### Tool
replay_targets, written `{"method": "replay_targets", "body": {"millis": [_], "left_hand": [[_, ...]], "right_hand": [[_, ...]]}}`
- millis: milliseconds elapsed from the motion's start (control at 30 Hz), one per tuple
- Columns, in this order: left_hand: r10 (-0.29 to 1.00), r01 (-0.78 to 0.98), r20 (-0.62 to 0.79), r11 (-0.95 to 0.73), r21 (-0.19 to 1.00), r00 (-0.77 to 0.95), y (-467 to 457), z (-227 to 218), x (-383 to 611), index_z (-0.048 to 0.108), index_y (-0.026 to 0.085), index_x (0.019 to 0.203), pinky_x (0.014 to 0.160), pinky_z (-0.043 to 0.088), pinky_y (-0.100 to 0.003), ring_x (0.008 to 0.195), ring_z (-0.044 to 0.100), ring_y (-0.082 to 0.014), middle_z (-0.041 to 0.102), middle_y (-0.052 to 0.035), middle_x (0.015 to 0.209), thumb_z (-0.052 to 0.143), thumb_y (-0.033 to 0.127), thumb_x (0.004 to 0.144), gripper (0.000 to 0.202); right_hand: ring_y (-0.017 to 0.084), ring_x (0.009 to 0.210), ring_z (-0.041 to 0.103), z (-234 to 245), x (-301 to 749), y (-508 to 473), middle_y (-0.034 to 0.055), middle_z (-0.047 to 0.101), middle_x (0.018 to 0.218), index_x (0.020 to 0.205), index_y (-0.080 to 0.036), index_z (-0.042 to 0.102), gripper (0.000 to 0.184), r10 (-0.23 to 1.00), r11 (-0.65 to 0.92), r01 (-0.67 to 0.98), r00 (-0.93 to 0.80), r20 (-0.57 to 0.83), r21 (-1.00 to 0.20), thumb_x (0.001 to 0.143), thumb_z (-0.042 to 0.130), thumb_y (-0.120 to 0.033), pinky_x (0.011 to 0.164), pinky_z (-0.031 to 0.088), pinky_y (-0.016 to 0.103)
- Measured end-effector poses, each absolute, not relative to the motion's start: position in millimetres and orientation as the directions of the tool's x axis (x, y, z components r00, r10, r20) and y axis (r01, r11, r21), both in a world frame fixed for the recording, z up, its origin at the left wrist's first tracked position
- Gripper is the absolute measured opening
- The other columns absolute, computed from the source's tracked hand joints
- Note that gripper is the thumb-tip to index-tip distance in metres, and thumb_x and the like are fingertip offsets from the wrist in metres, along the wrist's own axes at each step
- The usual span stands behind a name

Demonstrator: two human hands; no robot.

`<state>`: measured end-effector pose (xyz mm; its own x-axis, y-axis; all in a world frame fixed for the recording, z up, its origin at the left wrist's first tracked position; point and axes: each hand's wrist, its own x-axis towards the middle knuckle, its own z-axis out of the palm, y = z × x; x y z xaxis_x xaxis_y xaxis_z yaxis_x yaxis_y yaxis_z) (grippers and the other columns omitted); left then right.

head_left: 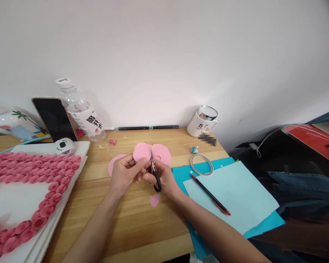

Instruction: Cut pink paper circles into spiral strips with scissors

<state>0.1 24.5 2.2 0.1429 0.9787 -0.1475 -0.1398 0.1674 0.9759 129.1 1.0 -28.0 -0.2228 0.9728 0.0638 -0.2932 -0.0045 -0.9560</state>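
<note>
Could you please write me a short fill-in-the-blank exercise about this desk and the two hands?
1. The right hand holds a pair of ____ with black handles.
2. The left hand pinches a paper cut-out whose colour is ____.
3. The red and black pen lies on a sheet of light ____ paper.
4. The white mug stands to the ____ of the plastic bottle.
Missing words: scissors; pink; blue; right.

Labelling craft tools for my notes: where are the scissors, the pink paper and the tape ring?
scissors (152,160), head view, on the blades.
pink paper (141,151), head view, on its left lobe.
tape ring (191,164), head view, on its left rim.
</note>
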Motion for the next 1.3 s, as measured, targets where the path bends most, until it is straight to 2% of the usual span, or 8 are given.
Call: {"method": "replay_targets", "body": {"millis": [100, 267, 433, 733, 867, 1000, 1133, 1300], "left_hand": [[0.980, -0.132, -0.143, 0.162, 0.978, 0.139, 24.6, 2.1, -0.4, 0.061, 0.015, 0.060, 0.031, 0.030, -0.016, 0.031, 0.040, -0.0030, 0.054, 0.0051, 0.045, 0.073, 0.031, 0.065, 0.021], [0.982, -0.129, -0.140, 0.156, 0.979, 0.126, 24.0, 4.2, 0.5, 0.058, 0.015, 0.059, 0.031, 0.030, -0.017, 0.031, 0.040, -0.0036, 0.054, 0.0046, 0.045, 0.072, 0.032, 0.065, 0.023], [0.984, -0.114, -0.142, 0.154, 0.982, 0.106, 24.1, 6.4, 1.1, 0.055, 0.016, 0.056, 0.031, 0.030, -0.017, 0.030, 0.040, -0.0037, 0.054, 0.0050, 0.044, 0.073, 0.032, 0.063, 0.025], [0.987, -0.141, -0.133, 0.146, 0.979, 0.092, 23.3, 5.6, 1.2, 0.053, 0.015, 0.054, 0.031, 0.029, -0.016, 0.031, 0.040, -0.0030, 0.052, 0.0055, 0.042, 0.072, 0.031, 0.066, 0.027], [0.988, -0.188, -0.131, 0.144, 0.972, 0.077, 23.8, 5.4, 2.9, 0.053, 0.016, 0.056, 0.031, 0.027, -0.016, 0.030, 0.039, -0.0031, 0.054, 0.0052, 0.044, 0.070, 0.031, 0.068, 0.026], [0.991, -0.239, -0.119, 0.130, 0.962, 0.057, 24.1, 5.2, 4.1, 0.054, 0.016, 0.059, 0.031, 0.027, -0.017, 0.030, 0.038, -0.0033, 0.054, 0.0055, 0.044, 0.068, 0.031, 0.070, 0.023], [0.990, -0.176, -0.122, 0.133, 0.975, 0.068, 23.6, 3.4, 3.4, 0.056, 0.015, 0.055, 0.031, 0.027, -0.017, 0.030, 0.035, -0.0028, 0.048, 0.0063, 0.038, 0.070, 0.030, 0.067, 0.024], [0.982, -0.134, -0.142, 0.158, 0.978, 0.127, 24.1, 2.0, 1.5, 0.057, 0.015, 0.054, 0.030, 0.027, -0.016, 0.030, 0.038, -0.0031, 0.051, 0.0053, 0.041, 0.074, 0.027, 0.062, 0.022]], "right_hand": [[0.013, 0.056, 0.051, -28.9, 129.4, 0.7, -0.0020, 0.059, 0.064, 0.080, -0.020, 0.053, 0.043, 0.978, -0.020, -0.273, -0.207, 0.039, -0.962, 0.061, 0.077, -0.051, 0.052, 0.035, 0.024], [0.014, 0.060, 0.052, -27.3, 129.2, 0.0, -0.0001, 0.059, 0.065, 0.079, -0.019, 0.054, 0.041, 0.976, -0.043, -0.272, -0.217, 0.017, -0.961, 0.063, 0.073, -0.053, 0.054, 0.036, 0.024], [0.010, 0.053, 0.043, -28.7, 130.0, -0.3, -0.0022, 0.056, 0.062, 0.076, -0.020, 0.053, 0.043, 0.981, -0.081, -0.250, -0.193, -0.032, -0.965, 0.058, 0.077, -0.050, 0.048, 0.031, 0.022], [0.009, 0.049, 0.040, -30.6, 129.9, -0.5, -0.0038, 0.054, 0.057, 0.073, -0.020, 0.054, 0.040, 0.983, -0.116, -0.248, -0.170, -0.075, -0.962, 0.057, 0.079, -0.046, 0.046, 0.029, 0.021], [0.008, 0.045, 0.036, -30.5, 128.9, -0.2, -0.0056, 0.050, 0.052, 0.071, -0.020, 0.055, 0.041, 0.987, -0.104, -0.237, -0.145, -0.071, -0.966, 0.055, 0.079, -0.049, 0.042, 0.028, 0.020], [0.008, 0.044, 0.038, -29.9, 126.5, -1.4, -0.0053, 0.050, 0.052, 0.070, -0.020, 0.054, 0.042, 0.982, -0.108, -0.248, -0.175, -0.065, -0.963, 0.055, 0.079, -0.050, 0.043, 0.030, 0.021], [0.009, 0.047, 0.041, -29.8, 124.2, -1.9, -0.0041, 0.052, 0.056, 0.072, -0.020, 0.054, 0.042, 0.980, -0.075, -0.256, -0.196, -0.025, -0.964, 0.058, 0.078, -0.051, 0.047, 0.034, 0.023], [0.010, 0.054, 0.040, -30.4, 126.8, 1.7, -0.0044, 0.048, 0.061, 0.072, -0.020, 0.049, 0.045, 0.989, 0.028, -0.264, -0.132, 0.065, -0.964, 0.056, 0.081, -0.048, 0.055, 0.039, 0.024]]}}
